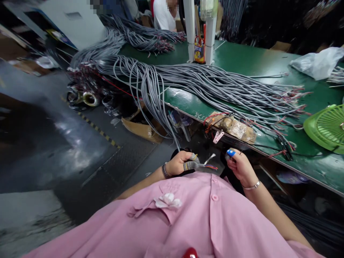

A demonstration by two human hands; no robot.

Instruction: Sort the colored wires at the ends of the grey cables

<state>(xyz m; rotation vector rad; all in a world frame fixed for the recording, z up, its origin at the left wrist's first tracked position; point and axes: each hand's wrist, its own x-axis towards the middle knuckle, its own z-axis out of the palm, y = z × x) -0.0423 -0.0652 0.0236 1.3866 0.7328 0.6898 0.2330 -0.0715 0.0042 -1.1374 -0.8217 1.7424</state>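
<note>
My left hand (177, 163), with grey coverings on the fingertips, is closed round the end of a grey cable (176, 140). Thin coloured wires (211, 167) and a white frayed strand (210, 158) stick out beyond its fingers. The cable runs up from the hand to the bundle hanging over the table edge. Apart from it, to the right, my right hand (240, 168) is closed, with blue wrap on one digit. A small dark tip shows by its fingers, but what it grips is hidden. Both hands are in front of my body, below the table edge.
Many grey cables (193, 80) lie across the green table (242, 59), with stripped ends at the right. On the front edge sits a taped block (233, 127) with a pink clip (218, 136). A green fan (326, 127) stands right. A cardboard box (139, 129) lies below. Another person (163, 16) is behind.
</note>
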